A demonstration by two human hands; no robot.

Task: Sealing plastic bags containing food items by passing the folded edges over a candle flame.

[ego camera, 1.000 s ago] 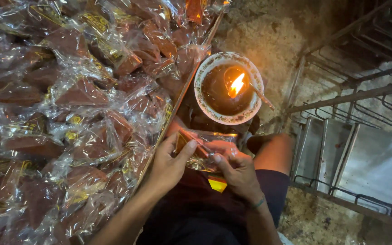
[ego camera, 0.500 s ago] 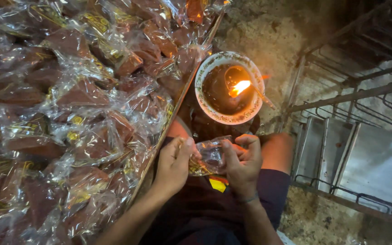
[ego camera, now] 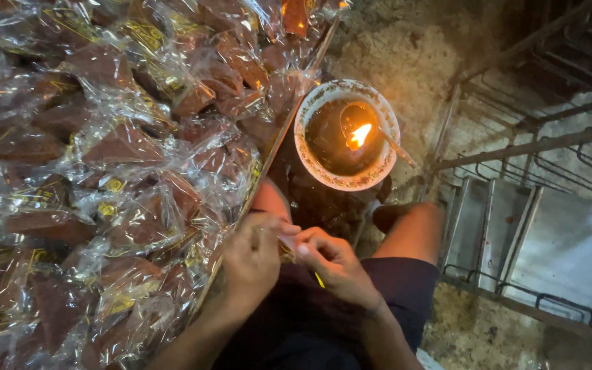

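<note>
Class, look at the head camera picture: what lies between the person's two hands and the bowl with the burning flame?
In the head view, between the hands (left hand, right hand) and the bowl lie the person's bare knee and a dark, shadowed gap.

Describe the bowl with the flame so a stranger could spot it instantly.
Start at the big heap of clear-wrapped brown pieces filling the left. Just past its right edge, above the person's two hands, sits a round pale-rimmed bowl. It alone holds dark liquid and a small burning flame.
</note>
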